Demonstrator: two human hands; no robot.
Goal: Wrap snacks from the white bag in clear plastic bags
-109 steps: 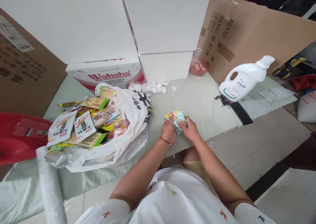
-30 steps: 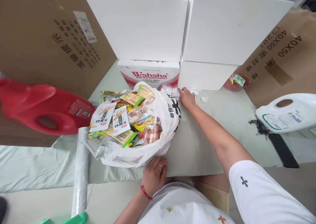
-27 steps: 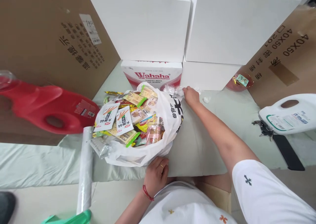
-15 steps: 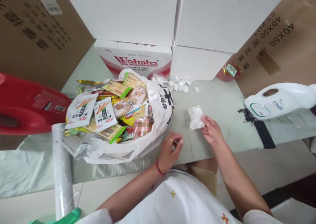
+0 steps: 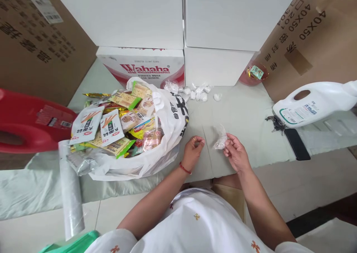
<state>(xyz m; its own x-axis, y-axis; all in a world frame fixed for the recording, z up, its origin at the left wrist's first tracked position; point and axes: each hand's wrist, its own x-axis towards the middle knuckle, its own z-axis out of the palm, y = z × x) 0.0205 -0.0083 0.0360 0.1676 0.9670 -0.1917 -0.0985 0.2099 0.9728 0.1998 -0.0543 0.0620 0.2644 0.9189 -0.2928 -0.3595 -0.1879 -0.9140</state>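
Note:
A small crumpled clear plastic bag [image 5: 220, 137] is pinched between the thumb and fingers of my right hand [image 5: 237, 153], just above the table. To its left, my left hand [image 5: 192, 152] has curled fingers with the thumb close to them, and nothing shows in its grip. Beside that hand stands a large white plastic bag [image 5: 167, 134], gaping and full of packaged snacks [image 5: 113, 128]. Several small balled-up plastic bags [image 5: 198, 93] lie at the back, in front of the boxes.
A Wahaba-style water carton [image 5: 145, 69] and white boxes [image 5: 217, 67] stand behind. On the right are a white detergent jug [image 5: 309, 106], keys [image 5: 275, 122], a black phone [image 5: 297, 144] and a reddish bowl [image 5: 252, 76]. On the left are a red jug [image 5: 33, 122] and a plastic roll [image 5: 69, 193].
The clear bag in my right hand has gone from spread flat to bunched and narrower. My left hand has curled its fingers more closely. The camera view has shifted slightly.

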